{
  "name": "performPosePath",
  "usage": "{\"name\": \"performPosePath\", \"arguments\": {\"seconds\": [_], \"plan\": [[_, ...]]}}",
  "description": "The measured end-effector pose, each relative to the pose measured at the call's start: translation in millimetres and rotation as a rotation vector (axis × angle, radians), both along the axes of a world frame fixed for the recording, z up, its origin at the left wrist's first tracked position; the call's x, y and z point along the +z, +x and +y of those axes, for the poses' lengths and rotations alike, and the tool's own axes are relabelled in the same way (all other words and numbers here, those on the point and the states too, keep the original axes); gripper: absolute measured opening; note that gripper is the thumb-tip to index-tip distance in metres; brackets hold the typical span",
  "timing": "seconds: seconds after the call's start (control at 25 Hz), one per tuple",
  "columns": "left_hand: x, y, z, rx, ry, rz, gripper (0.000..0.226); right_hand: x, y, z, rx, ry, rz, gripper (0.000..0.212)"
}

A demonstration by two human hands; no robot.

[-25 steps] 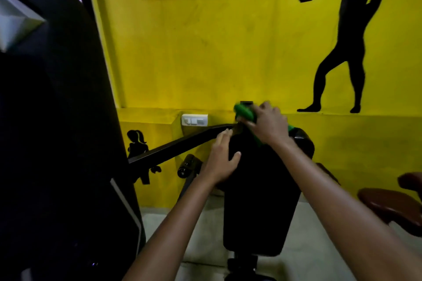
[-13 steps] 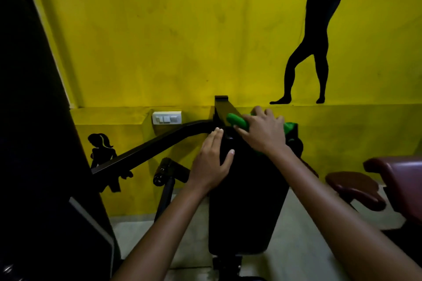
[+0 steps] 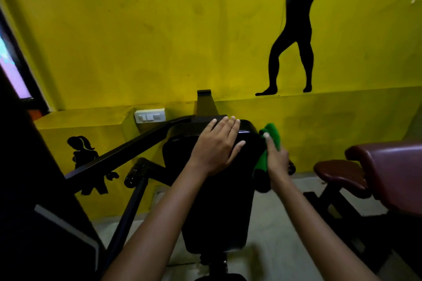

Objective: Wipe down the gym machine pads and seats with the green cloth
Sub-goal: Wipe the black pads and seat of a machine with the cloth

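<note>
A tall black machine pad (image 3: pixel 217 212) stands upright in front of me, its rounded top near the yellow wall. My left hand (image 3: pixel 217 146) lies flat on the top of the pad, fingers together and extended. My right hand (image 3: pixel 275 157) presses the green cloth (image 3: pixel 267 143) against the pad's upper right edge. The cloth sticks out above and below my fingers.
A black steel arm (image 3: pixel 127 150) slants from the pad down to the left, with a roller grip (image 3: pixel 134 174) beneath it. Maroon padded seats (image 3: pixel 386 171) stand at the right. A dark machine body (image 3: pixel 34 201) fills the left. A white switch plate (image 3: pixel 149 116) sits on the wall ledge.
My right hand has slid the green cloth from the pad's top to its right side edge. My left hand has moved up from the left edge onto the top of the pad.
</note>
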State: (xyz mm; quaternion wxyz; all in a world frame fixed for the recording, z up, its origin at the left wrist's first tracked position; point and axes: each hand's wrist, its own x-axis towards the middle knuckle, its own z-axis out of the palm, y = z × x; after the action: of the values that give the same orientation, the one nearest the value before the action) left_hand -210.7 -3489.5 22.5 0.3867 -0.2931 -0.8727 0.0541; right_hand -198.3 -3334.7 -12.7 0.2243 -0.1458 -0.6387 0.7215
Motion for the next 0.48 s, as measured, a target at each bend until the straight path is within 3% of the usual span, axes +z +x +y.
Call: {"name": "performPosePath", "arguments": {"seconds": [0.12, 0.28, 0.36, 0.48], "plan": [[-12.5, -8.7, 8.3, 0.048, 0.02, 0.183, 0.051, -21.6, -0.2, 7.0, 0.064, -0.057, -0.153, 0.033], [-20.3, -12.5, 7.0, 0.045, 0.013, 0.375, 0.046, 21.0, -17.8, 13.8, 0.139, 0.086, 0.121, 0.012], [-22.2, -15.5, 7.7, 0.039, 0.023, 0.39, 0.045, 5.0, -23.3, 13.3, 0.126, 0.06, 0.194, 0.009], [-27.4, -18.3, 8.7, 0.022, 0.064, 0.403, 0.045, -70.3, -2.6, 15.5, 0.141, -0.04, -0.103, 0.027]]}}
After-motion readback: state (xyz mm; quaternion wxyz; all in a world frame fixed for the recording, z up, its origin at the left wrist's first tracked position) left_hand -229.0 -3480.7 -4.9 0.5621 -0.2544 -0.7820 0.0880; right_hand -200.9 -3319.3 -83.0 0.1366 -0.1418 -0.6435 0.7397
